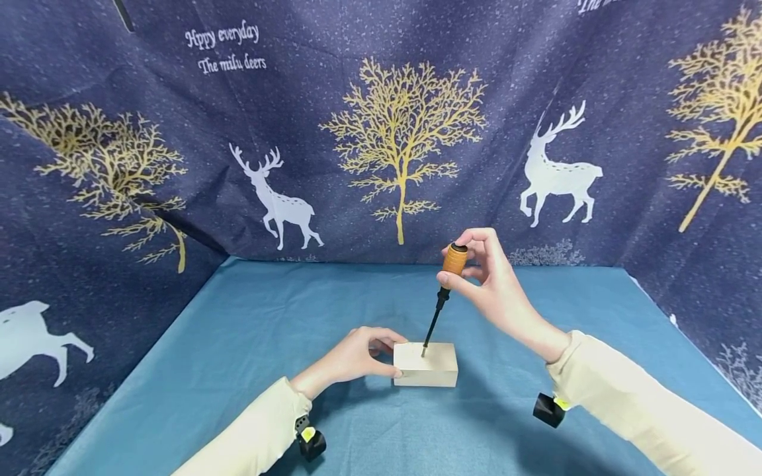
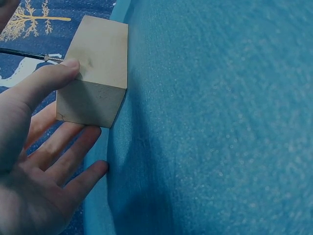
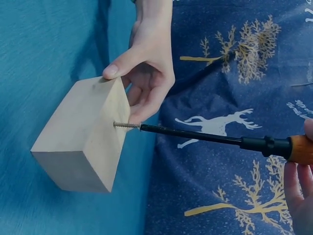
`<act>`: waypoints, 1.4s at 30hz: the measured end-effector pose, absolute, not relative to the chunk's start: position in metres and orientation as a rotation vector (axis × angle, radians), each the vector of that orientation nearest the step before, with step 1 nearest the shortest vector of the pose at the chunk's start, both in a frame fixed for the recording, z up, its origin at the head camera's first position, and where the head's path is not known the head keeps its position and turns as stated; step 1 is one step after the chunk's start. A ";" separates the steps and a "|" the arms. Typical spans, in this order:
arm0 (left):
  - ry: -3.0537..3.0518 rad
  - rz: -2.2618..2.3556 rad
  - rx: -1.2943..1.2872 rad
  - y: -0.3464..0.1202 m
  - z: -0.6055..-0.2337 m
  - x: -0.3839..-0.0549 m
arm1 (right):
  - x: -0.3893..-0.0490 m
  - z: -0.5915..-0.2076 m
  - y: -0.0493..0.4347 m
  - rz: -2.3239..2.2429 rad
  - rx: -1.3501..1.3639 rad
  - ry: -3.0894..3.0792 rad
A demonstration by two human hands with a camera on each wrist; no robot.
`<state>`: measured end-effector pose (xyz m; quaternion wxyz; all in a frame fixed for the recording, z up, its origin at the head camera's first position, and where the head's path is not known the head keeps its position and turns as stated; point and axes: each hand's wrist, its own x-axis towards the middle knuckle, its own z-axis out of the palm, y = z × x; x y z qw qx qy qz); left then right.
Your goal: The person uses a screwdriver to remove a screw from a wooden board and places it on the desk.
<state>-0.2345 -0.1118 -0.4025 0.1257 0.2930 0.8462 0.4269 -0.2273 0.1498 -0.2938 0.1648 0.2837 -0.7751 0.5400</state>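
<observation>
A pale wooden block (image 1: pixel 425 371) lies on the blue cloth. My left hand (image 1: pixel 363 354) holds its left end, thumb on the near side and fingers behind. A threaded screw (image 3: pixel 126 125) stands partly sunk in the block's top face, much of its thread showing. My right hand (image 1: pixel 491 281) grips the orange handle of a screwdriver (image 1: pixel 454 260) between thumb and fingers, above and to the right of the block. The black shaft slants down to the left, its tip at the screw head (image 2: pixel 47 58).
Blue cloth (image 1: pixel 268 317) covers the table around the block. Behind it hangs a dark blue curtain (image 1: pixel 357 198) with white deer and yellow trees. A small black wrist camera (image 1: pixel 548 410) sits at the right cuff, another camera (image 1: pixel 312 445) at the left.
</observation>
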 end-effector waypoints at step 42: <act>2.447 1.260 0.824 -0.111 -0.402 -0.235 | -0.228 -0.295 0.153 1.670 0.983 -2.141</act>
